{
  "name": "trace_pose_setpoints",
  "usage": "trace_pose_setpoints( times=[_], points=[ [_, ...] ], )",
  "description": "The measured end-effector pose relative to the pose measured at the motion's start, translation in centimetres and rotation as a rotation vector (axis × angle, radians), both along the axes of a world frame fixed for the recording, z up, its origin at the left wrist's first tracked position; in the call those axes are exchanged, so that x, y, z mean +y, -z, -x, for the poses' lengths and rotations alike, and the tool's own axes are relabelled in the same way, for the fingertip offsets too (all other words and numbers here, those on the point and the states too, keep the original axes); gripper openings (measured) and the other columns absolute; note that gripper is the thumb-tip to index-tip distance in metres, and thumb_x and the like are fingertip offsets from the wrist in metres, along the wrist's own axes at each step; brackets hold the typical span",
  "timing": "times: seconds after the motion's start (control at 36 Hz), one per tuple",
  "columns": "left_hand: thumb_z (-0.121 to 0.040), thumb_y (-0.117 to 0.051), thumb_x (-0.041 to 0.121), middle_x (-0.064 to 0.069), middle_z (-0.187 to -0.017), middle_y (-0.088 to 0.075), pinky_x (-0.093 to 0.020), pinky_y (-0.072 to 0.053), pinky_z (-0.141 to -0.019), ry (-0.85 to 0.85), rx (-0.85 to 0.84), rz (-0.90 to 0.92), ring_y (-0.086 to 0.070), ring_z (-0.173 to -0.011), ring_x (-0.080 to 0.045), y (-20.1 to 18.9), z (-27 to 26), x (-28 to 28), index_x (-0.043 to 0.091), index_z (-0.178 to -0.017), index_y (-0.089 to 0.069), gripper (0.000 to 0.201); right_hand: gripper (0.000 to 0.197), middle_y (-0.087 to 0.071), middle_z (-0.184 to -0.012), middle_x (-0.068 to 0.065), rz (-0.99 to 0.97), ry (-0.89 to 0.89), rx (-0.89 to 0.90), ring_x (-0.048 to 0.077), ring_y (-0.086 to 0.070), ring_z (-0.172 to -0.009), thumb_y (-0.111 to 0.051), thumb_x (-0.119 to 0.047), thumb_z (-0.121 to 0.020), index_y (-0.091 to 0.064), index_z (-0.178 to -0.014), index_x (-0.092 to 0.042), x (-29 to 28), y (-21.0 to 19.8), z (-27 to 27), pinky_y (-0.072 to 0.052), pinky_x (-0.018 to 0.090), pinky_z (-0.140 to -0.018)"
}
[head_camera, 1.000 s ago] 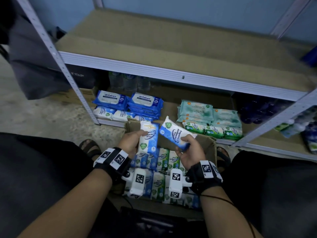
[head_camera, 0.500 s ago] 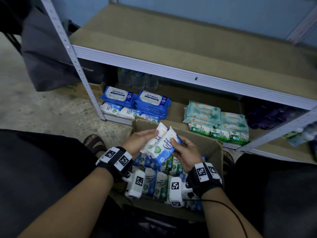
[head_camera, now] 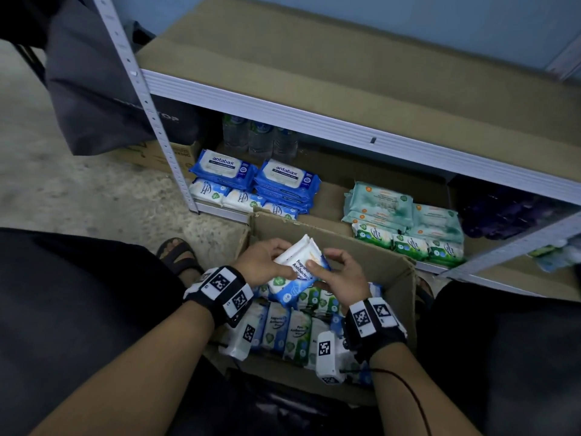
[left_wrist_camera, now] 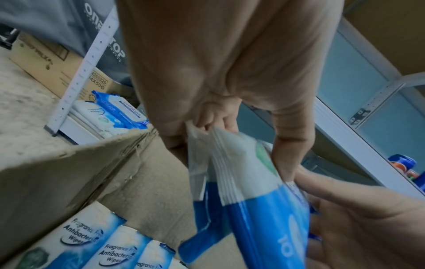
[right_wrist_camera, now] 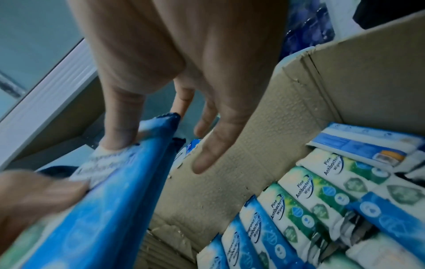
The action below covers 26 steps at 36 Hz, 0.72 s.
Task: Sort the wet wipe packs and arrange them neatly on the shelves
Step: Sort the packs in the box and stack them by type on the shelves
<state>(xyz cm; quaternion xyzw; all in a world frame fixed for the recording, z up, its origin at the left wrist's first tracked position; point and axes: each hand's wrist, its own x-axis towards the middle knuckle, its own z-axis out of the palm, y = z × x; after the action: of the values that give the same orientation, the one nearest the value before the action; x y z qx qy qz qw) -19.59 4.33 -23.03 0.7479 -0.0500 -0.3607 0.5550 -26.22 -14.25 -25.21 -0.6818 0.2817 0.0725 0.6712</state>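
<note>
Two blue-and-white antibacterial wipe packs [head_camera: 294, 275] are stacked face to face above an open cardboard box [head_camera: 393, 269]. My left hand [head_camera: 279, 259] grips their upper ends from the left, fingers curled round them [left_wrist_camera: 241, 138]. My right hand [head_camera: 323, 259] pinches the near pack's edge with thumb and forefinger [right_wrist_camera: 149, 125]; its other fingers hang loose. The box holds several upright blue and green packs [right_wrist_camera: 322, 187]. On the lower shelf lie blue antabax packs [head_camera: 251, 171] over small white-blue ones, and teal packs [head_camera: 393, 202] over green ones.
The upper shelf board [head_camera: 345, 73] juts out over the lower shelf. Water bottles [head_camera: 257, 136] stand behind the blue packs. A perforated shelf post [head_camera: 151, 114] stands left, with a dark bag [head_camera: 94, 89] and a carton beside it. My knees flank the box.
My right hand has brought its pack against the one in my left hand, so both now sit stacked together. The hands have closed in over the box.
</note>
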Motion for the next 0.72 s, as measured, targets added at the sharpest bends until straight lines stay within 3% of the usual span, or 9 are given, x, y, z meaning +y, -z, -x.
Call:
trace_pose_setpoints(
  times=[0.08,0.19,0.33,0.39,0.44,0.5,0.53,0.61,0.72],
  points=[
    [-0.074,-0.079,-0.001,-0.002,-0.110,-0.072,-0.034,-0.053,-0.090,0.043,0.027,-0.014,-0.068,-0.099,-0.019,0.0,-0.1,0.3,0.013,-0.118,-0.061,0.050,0.084,-0.056,-0.131,-0.008,-0.094,-0.056,0.062,0.017,-0.062,-0.113,-0.089,-0.033,-0.065,-0.050,-0.138,-0.020,-0.1,0.4,-0.2,-0.057,0.034,-0.085],
    [-0.076,-0.078,0.001,-0.004,-0.121,-0.067,-0.034,-0.051,-0.096,0.071,0.037,-0.046,-0.065,-0.106,-0.018,0.4,-0.3,0.4,0.014,-0.128,-0.055,0.059,0.045,-0.070,-0.115,0.011,-0.335,-0.078,0.131,0.021,-0.071,-0.094,-0.073,-0.010,-0.085,-0.058,-0.127,-0.004,0.5,0.3,-0.5,-0.057,0.028,-0.073],
    [-0.077,-0.080,0.005,-0.001,-0.130,-0.059,-0.025,-0.049,-0.090,-0.007,-0.009,-0.094,-0.057,-0.111,-0.016,0.4,-1.2,1.4,0.012,-0.139,-0.047,0.070,0.034,-0.074,-0.102,0.014,-0.326,-0.071,0.203,0.024,-0.071,-0.088,-0.076,-0.010,-0.081,-0.065,-0.112,-0.002,0.8,2.9,-0.5,-0.059,0.035,-0.078],
    [-0.076,-0.081,0.008,0.001,-0.124,-0.062,-0.020,-0.049,-0.087,-0.083,-0.128,-0.180,-0.059,-0.107,-0.016,0.6,-2.2,2.4,0.012,-0.133,-0.053,0.064,0.052,-0.072,-0.108,0.017,-0.250,-0.076,0.263,0.028,-0.070,-0.094,-0.084,-0.016,-0.072,-0.064,-0.117,0.001,1.1,4.2,-0.2,-0.057,0.044,-0.087],
    [-0.077,-0.079,0.007,0.000,-0.115,-0.064,-0.013,-0.049,-0.078,-0.152,-0.223,-0.277,-0.060,-0.094,-0.012,0.8,-3.0,3.8,0.010,-0.128,-0.058,0.055,0.093,-0.068,-0.118,0.015,-0.150,-0.106,0.332,0.032,-0.068,-0.103,-0.096,-0.035,-0.050,-0.059,-0.127,0.001,1.4,5.8,0.2,-0.055,0.049,-0.092],
    [-0.080,-0.075,0.009,-0.003,-0.117,-0.066,-0.019,-0.052,-0.081,-0.168,-0.298,-0.405,-0.061,-0.092,-0.014,1.1,-3.7,5.3,0.010,-0.126,-0.060,0.048,0.126,-0.062,-0.127,0.009,-0.055,-0.166,0.359,0.031,-0.064,-0.110,-0.096,-0.058,-0.029,-0.054,-0.135,-0.003,1.7,7.9,0.5,-0.054,0.047,-0.094],
    [-0.082,-0.074,0.015,-0.002,-0.122,-0.065,-0.025,-0.051,-0.088,-0.124,-0.302,-0.496,-0.062,-0.100,-0.017,1.3,-3.9,5.9,0.012,-0.128,-0.059,0.049,0.130,-0.059,-0.131,0.008,0.000,-0.225,0.375,0.029,-0.062,-0.114,-0.094,-0.064,-0.028,-0.054,-0.136,-0.005,2.1,8.1,0.6,-0.053,0.044,-0.096],
    [-0.086,-0.072,0.029,-0.003,-0.141,-0.053,-0.031,-0.047,-0.101,0.108,-0.080,-0.713,-0.054,-0.124,-0.023,2.1,-4.0,7.2,0.015,-0.147,-0.040,0.070,0.088,-0.055,-0.134,0.009,0.092,-0.360,0.412,0.027,-0.056,-0.118,-0.090,-0.039,-0.065,-0.053,-0.137,-0.005,3.8,7.5,0.3,-0.052,0.039,-0.097],
    [-0.090,-0.067,0.030,-0.007,-0.145,-0.048,-0.037,-0.045,-0.103,0.319,0.046,-0.696,-0.051,-0.127,-0.028,3.5,-3.3,7.6,0.016,-0.149,-0.034,0.069,0.057,-0.058,-0.130,0.018,0.046,-0.440,0.413,0.030,-0.063,-0.109,-0.087,-0.022,-0.074,-0.060,-0.122,-0.007,5.6,8.6,-0.7,-0.058,0.044,-0.085]
  ],
)
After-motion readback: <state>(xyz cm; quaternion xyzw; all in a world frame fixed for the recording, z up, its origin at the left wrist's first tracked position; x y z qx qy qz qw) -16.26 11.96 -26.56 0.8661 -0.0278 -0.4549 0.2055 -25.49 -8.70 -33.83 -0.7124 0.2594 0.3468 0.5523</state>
